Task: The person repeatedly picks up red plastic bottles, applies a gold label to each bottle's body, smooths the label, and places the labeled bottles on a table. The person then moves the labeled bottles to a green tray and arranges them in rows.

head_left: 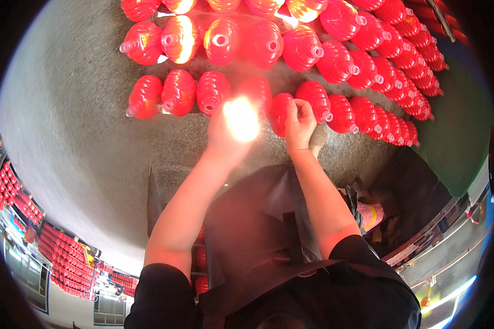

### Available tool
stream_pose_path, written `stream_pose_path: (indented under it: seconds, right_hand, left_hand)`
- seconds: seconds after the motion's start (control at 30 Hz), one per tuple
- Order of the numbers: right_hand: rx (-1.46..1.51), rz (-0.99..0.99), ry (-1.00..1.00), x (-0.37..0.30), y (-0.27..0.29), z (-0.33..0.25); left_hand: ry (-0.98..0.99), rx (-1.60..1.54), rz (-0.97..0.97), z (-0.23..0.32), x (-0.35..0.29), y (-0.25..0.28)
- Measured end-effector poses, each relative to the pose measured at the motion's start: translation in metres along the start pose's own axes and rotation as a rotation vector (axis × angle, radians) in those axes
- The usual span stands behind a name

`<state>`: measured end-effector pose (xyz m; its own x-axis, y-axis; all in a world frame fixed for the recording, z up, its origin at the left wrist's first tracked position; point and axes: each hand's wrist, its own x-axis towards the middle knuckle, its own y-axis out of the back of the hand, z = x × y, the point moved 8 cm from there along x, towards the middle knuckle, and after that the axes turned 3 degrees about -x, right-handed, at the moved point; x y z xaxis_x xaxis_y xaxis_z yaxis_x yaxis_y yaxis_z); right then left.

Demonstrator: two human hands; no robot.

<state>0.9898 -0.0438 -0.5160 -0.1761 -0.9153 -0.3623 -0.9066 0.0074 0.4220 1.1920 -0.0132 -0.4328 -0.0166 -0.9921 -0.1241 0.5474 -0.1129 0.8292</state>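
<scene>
Glossy red ribbed bottles with short clear necks lie in rows before me. My left hand (228,137) is raised at the nearest row, next to a red bottle (213,90). A white glare (241,119) covers its fingers, so its grip and the source of the light are hidden. Beside it, my right hand (301,127) is closed, thumb against curled fingers, between one red bottle (280,115) and another bottle (314,98). Whatever those fingers pinch, if anything, is too hidden to make out. Behind the glare, a further bottle (256,93) looks washed out.
More rows of red bottles (299,46) stretch away and to the right. A grey floor (77,109) spreads to the left. At the right hangs a dark green sheet (461,126). Stacked red bottles (68,257) stand at the lower left. A dark apron (258,219) covers my front.
</scene>
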Motion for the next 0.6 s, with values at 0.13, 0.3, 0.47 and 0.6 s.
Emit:
stream_pose_path:
  seconds: [0.13, 0.3, 0.47, 0.6]
  right_hand:
    - [-0.388, -0.050, 0.433, -0.011, -0.002, -0.033]
    - [-0.659, -0.301, 0.664, -0.023, -0.006, -0.063]
    - [-1.005, -0.467, 0.380, -0.031, 0.014, -0.043]
    - [-0.840, -0.510, 0.388, -0.023, 0.018, -0.035]
  left_hand:
    - [0.034, -0.113, -0.213, 0.005, 0.010, -0.049]
    - [0.005, -0.091, -0.117, -0.001, 0.007, -0.052]
    - [0.090, -0.085, -0.120, -0.009, 0.002, -0.049]
    - [0.096, -0.055, -0.092, -0.008, -0.001, -0.050]
